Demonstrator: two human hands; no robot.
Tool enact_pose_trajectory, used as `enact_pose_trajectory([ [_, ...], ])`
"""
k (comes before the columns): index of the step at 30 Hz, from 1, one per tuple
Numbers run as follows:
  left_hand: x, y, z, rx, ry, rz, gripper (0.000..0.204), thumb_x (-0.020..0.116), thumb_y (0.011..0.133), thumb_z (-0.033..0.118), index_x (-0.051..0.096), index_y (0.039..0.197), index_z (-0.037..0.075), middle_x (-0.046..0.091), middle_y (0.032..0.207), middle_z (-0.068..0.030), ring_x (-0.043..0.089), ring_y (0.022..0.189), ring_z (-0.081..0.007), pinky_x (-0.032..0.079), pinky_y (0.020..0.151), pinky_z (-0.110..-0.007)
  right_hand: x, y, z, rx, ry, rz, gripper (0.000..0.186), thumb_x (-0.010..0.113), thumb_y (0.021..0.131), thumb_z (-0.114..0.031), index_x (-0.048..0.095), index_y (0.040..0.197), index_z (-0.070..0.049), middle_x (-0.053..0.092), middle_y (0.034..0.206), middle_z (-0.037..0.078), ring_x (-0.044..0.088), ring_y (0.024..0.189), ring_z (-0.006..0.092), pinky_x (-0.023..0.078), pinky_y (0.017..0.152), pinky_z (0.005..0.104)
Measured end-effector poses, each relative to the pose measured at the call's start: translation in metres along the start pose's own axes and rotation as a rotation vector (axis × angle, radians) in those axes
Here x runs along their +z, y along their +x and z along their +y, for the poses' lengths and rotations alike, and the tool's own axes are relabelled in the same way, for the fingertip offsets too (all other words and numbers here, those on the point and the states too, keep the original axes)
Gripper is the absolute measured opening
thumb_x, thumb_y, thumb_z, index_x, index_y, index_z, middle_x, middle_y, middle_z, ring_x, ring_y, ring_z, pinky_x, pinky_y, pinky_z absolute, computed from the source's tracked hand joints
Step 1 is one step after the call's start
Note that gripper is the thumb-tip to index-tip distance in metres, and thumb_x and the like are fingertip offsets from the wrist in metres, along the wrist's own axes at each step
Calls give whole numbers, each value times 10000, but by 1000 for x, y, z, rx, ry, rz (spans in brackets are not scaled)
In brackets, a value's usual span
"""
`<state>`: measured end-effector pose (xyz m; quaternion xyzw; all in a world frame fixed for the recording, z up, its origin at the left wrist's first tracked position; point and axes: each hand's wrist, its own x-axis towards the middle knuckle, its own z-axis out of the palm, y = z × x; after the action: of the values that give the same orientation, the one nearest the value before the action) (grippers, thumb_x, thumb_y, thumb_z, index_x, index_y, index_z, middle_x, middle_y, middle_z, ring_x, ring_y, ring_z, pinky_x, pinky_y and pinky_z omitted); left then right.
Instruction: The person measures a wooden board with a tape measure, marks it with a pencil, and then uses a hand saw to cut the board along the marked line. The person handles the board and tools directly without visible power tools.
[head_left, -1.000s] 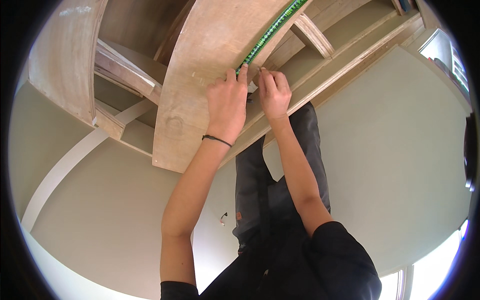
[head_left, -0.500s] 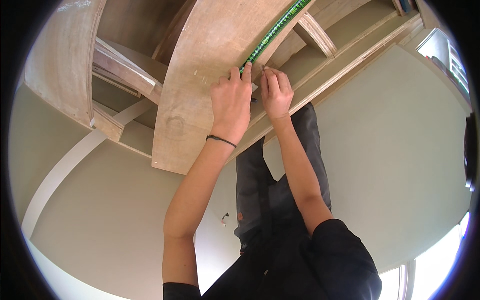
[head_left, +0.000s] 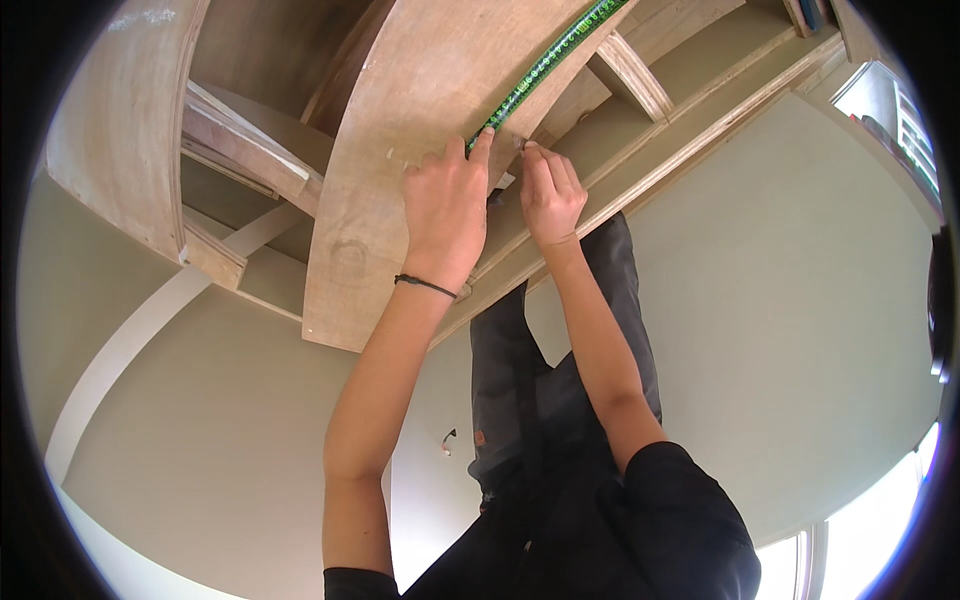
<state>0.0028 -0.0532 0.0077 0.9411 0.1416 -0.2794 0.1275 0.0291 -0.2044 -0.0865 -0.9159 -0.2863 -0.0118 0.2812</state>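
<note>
A green tape measure blade (head_left: 545, 63) with printed markings runs diagonally along a plywood panel (head_left: 355, 235). My left hand (head_left: 447, 200), a dark cord round its wrist, presses it to the panel with the index finger, other fingers bent beside it. Just to the right, my right hand (head_left: 552, 195) has thumb and fingers pinched at the panel's edge on a small item that I cannot make out. A small dark object lies partly hidden between my hands.
Curved plywood framing (head_left: 120, 120) with open compartments stands at upper left. A plywood ledge (head_left: 700, 150) runs diagonally right of my hands. A white strip (head_left: 130, 330) crosses pale surfaces at left. My dark-trousered legs show below. Windows glare at lower right; a small wire (head_left: 450, 437) shows lower centre.
Over the last half second my left hand has shifted slightly left along with the tape's near end, and my right hand slightly downward. Both keep much the same finger positions.
</note>
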Motion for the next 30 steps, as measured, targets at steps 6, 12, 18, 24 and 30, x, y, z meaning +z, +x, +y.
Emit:
enact_pose_trajectory([
  [6,-1,1,1,0,-7,-15,781,849,674,165,538,1391,158,602,961,-82,652,767,-246,534,646,-363,1,2,1,-11,17,28,215,731,759,54,676,954,-18,707,900,86,680,754,233,554,637,326],
  [12,2,-1,3,-12,-10,9,786,853,667,161,540,1388,156,610,959,-81,653,765,-252,531,644,-367,-4,4,0,49,47,-32,156,727,779,35,656,903,-29,692,871,85,674,744,239,545,620,339],
  [18,1,-3,5,-22,-34,28,764,837,677,145,544,1383,154,612,954,-90,653,765,-262,533,649,-380,-22,21,18,276,323,-84,81,693,864,-19,631,911,1,663,863,136,654,758,293,534,703,345],
  [24,6,-2,6,-34,-25,22,744,821,694,141,545,1384,168,613,966,-95,652,769,-264,535,661,-381,-20,47,53,250,598,-429,137,650,925,-50,646,1048,12,678,917,149,666,862,236,516,781,325],
  [30,6,-2,7,-21,26,13,763,825,686,145,537,1392,175,613,974,-90,654,780,-265,539,656,-384,-20,49,58,255,620,-532,126,652,918,-44,653,1037,-3,694,943,140,675,856,241,527,789,335],
])
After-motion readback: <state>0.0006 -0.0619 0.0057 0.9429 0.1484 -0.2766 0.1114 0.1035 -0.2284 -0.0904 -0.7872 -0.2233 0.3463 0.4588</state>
